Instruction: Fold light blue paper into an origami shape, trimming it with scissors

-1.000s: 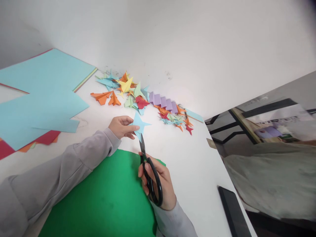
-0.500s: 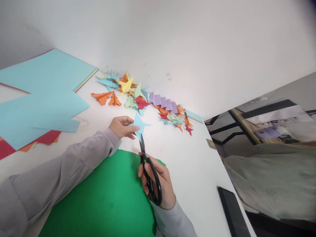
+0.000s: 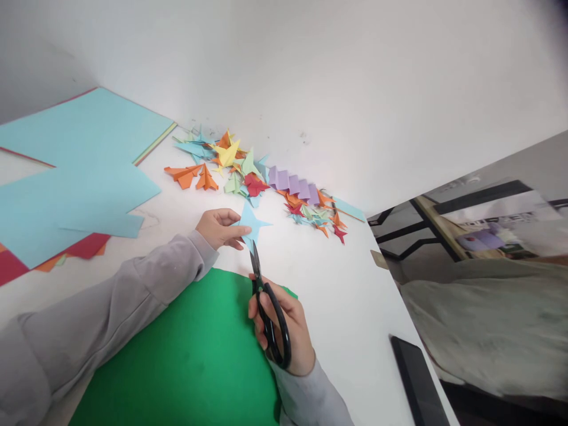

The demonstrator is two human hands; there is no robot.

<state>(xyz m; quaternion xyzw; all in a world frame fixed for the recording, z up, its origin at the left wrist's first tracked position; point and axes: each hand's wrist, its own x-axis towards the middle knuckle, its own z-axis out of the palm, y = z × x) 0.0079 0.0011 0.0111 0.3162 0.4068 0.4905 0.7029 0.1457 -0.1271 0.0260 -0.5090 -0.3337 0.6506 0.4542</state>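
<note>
Between the thumb and fingers of my left hand (image 3: 223,229) is a light blue paper star (image 3: 254,223), held above the white table. My right hand (image 3: 286,325) grips black-handled scissors (image 3: 261,287), whose blades point up and meet the star's lower point. Both hands are over or near the upper edge of a green sheet (image 3: 186,355). Behind the star lie folded paper shapes in several colours, among them a yellow star (image 3: 227,154), two orange pieces (image 3: 206,178) and a purple pleated strip (image 3: 293,183).
Large light blue sheets (image 3: 89,130) lie at the left, with red and orange paper (image 3: 89,245) beneath. A black phone-like object (image 3: 417,378) rests near the table's right edge. Grey-green cloth (image 3: 483,319) is beyond it. A white wall rises behind.
</note>
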